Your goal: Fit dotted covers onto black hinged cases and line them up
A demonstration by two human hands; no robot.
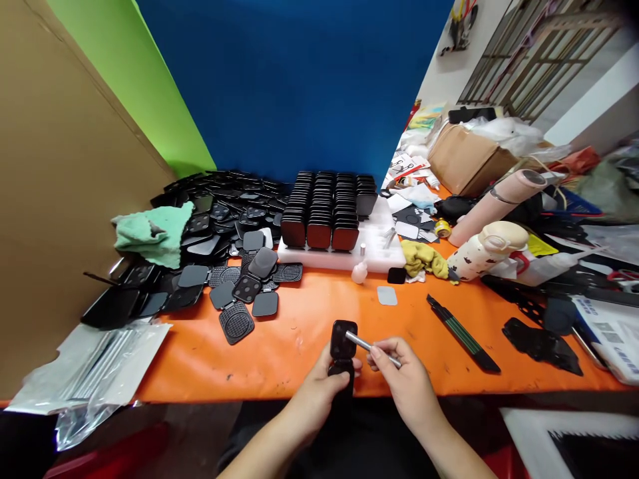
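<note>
Hands grasping: my left hand [319,382] props the black clip part [343,346] upright above the counter [299,346] edge, so my right hand [404,379] aims the metal pin [372,349] at it.

The left hand [319,389] holds a black square part [343,340] upright at the near edge of the orange counter [299,346]. The right hand [407,382] pinches a metal rod [372,349] whose tip touches the part's face. Behind, rows of black parts stand in a white tray [374,256]. A loose heap of black parts [219,226] lies to the left beside a green cloth [154,233]; a black knife [462,332] lies to the right.
</note>
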